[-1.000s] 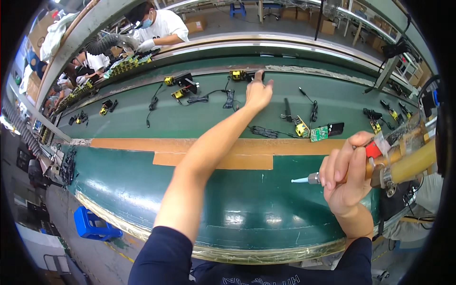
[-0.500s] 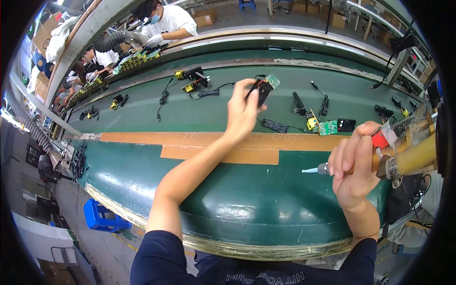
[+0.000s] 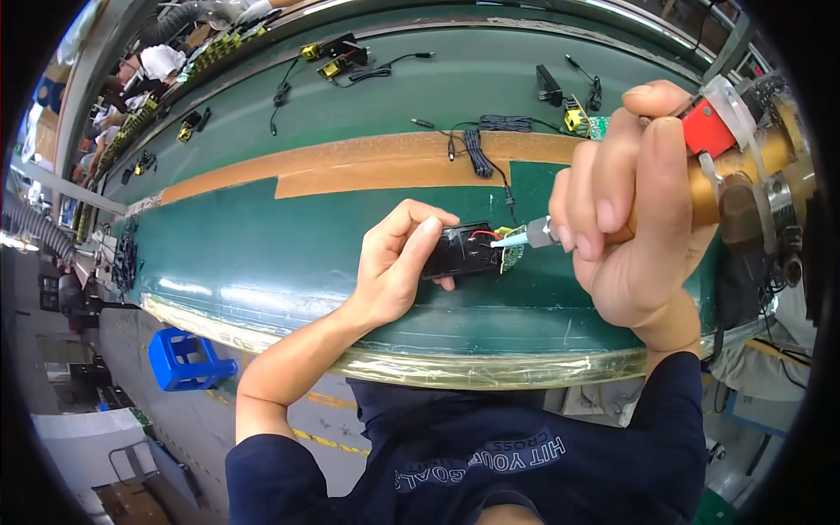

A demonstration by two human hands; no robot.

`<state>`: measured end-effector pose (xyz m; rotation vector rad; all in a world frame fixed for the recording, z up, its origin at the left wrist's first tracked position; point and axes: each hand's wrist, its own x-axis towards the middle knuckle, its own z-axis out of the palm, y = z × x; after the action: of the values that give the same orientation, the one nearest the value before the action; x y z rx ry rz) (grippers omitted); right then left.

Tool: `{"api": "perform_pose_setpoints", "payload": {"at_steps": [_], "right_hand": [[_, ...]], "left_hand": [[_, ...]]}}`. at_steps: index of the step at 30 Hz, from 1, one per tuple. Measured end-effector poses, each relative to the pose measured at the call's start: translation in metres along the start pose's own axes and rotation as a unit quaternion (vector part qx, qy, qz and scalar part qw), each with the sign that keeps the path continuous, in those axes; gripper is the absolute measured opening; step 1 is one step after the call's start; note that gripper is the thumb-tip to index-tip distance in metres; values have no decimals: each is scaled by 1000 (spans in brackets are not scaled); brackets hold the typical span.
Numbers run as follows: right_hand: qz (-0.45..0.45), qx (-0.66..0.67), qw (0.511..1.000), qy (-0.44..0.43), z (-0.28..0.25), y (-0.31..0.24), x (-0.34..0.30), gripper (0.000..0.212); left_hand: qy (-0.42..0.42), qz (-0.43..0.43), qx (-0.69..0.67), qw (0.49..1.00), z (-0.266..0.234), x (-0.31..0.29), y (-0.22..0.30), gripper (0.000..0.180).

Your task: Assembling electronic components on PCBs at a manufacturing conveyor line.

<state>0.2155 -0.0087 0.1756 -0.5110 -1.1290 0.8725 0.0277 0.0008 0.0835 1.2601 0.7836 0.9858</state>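
Note:
My left hand [image 3: 392, 267] holds a black power adapter housing [image 3: 458, 255], thumb and fingers closed round its left end, just above the green bench. Out of its open right end come a red wire and a green circuit board [image 3: 514, 257]. From the board a black cord [image 3: 477, 157] runs back over the brown strip. My right hand [image 3: 637, 206] is wrapped round a dispensing gun with a red block [image 3: 707, 128] on top. Its pale blue nozzle [image 3: 514, 240] reaches the open end of the housing, beside the wire; whether the tip touches is too small to tell.
On the green belt [image 3: 376, 109] beyond lie several adapter parts with yellow transformers [image 3: 334, 66] and black cords [image 3: 374, 73]. A yellow transformer [image 3: 575, 121] sits near my right hand. A blue stool [image 3: 188, 359] stands on the floor at left. Co-workers sit at the far left.
My left hand has brought the adapter from over the belt toward me. The gun in my right hand has moved up to it, and my view has tilted down.

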Motion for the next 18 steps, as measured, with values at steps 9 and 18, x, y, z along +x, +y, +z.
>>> {"api": "perform_pose_setpoints", "payload": {"at_steps": [9, 18], "right_hand": [[5, 0, 1000, -31, 15, -5, -21, 23], [-1, 24, 999, -39, 16, 0, -15, 22]], "left_hand": [[-7, 34, -52, 998, 10, -18, 4, 18], [-5, 49, -45, 998, 6, -15, 5, 18]]}}
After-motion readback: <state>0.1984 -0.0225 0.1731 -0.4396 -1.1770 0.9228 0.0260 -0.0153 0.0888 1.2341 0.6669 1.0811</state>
